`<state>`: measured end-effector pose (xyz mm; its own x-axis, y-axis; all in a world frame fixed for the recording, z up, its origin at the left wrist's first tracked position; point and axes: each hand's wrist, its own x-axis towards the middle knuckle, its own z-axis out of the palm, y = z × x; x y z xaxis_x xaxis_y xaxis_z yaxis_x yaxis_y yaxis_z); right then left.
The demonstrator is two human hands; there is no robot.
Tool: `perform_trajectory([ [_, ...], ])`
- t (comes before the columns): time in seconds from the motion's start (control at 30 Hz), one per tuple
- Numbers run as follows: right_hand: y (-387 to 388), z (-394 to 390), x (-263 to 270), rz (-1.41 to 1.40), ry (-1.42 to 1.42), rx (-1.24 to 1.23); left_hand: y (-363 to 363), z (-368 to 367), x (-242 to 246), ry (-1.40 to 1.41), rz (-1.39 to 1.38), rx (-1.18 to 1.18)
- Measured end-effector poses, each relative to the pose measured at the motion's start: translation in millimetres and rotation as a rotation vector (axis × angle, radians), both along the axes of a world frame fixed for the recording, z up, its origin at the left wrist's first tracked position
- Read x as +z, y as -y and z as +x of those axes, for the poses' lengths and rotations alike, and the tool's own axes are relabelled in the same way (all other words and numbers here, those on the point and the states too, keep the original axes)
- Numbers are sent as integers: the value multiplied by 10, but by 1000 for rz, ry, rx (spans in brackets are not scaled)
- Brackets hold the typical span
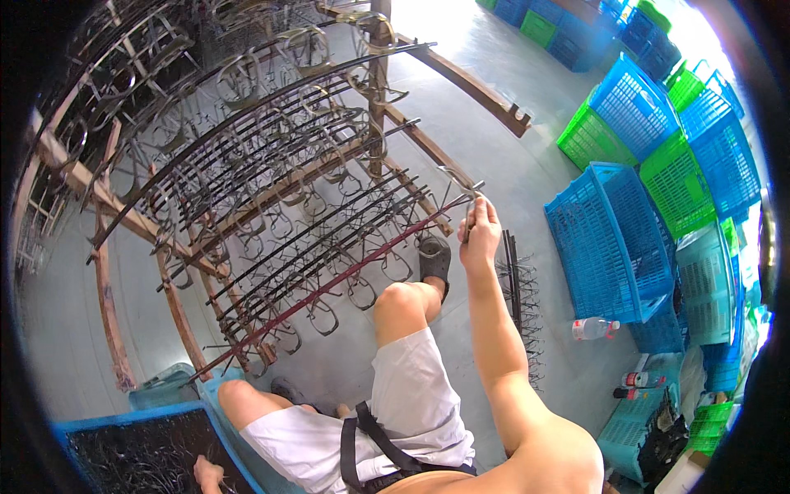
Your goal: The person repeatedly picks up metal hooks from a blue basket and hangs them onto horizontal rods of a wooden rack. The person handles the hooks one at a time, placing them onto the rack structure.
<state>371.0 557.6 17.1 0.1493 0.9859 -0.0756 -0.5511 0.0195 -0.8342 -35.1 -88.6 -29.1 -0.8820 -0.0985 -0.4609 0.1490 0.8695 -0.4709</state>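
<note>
My right hand (481,234) grips a thin looped frame (457,182) at the right end of a dark red rod (345,272). Several similar rounded loops hang from that rod, one of them a grey loop (324,318) below its middle. The rod slants across the front of a wooden rack (284,176). At the lower left, my left hand (208,474) is over a blue-rimmed crate (133,417) with many thin, curved pieces (133,451) on a dark bottom. Whether its fingers hold a piece cannot be made out.
Black rods (308,247) with more loops fill the rack's tiers. On the floor right of my forearm lie dark rods with prongs (521,296). A blue basket (592,247), stacked green baskets (679,185) and a plastic bottle (595,328) stand or lie at right.
</note>
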Motion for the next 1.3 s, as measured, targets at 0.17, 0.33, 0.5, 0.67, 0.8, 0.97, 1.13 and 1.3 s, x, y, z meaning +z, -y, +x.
perform_trajectory([
  [0.17,-81,-88,108,-81,21,121,586,-180,346,-139,738,25],
  [0.33,-137,33,101,-123,-18,174,-259,341,1207,-346,1308,401],
  [0.5,-117,14,148,-91,4,208,-221,93,1217,-650,1437,246],
  [0.67,-111,-29,4,13,3,217,-437,15,1098,-579,1649,392],
  [0.8,-43,-67,32,61,73,220,-588,116,990,-328,1789,649],
  [0.97,41,-107,-100,159,407,199,-539,105,814,-238,1882,953],
  [1.13,13,-11,-93,290,681,124,-902,309,1175,-173,2112,980],
  [1.3,-32,-18,-70,296,599,122,-1085,647,1544,292,2294,980],
])
